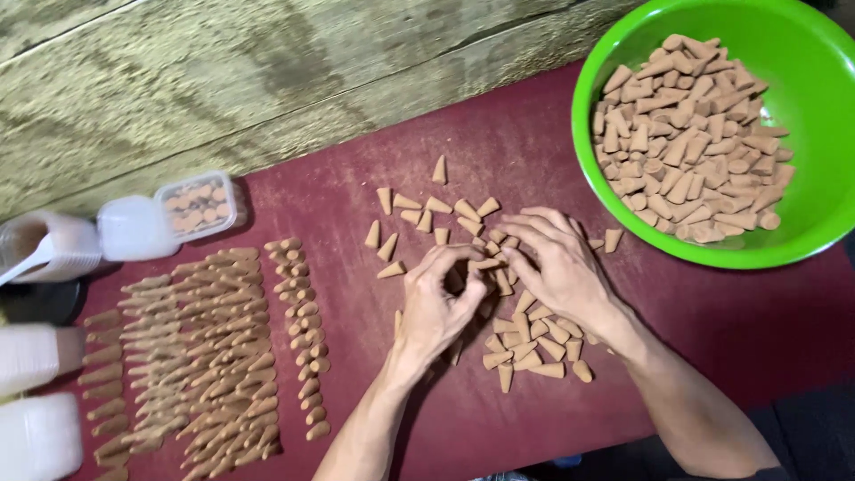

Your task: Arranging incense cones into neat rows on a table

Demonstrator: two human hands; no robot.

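Tan clay-like cones (499, 267) loose left of green bowl (802, 240) | I see left hand (436, 307), right hand (557, 263) grips pinched on cones | I judge them light, brittle; hold mid-body

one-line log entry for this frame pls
left hand: pinching small tan cones | right hand: on same loose pile | green plastic bowl: cones inside | dark red mat

Left of the loose cones (463, 232), bare mat (347, 205) leaves passage; beyond it stacked cone rows (214, 347) block, and right of them the green bowl (623, 53) crowds the way
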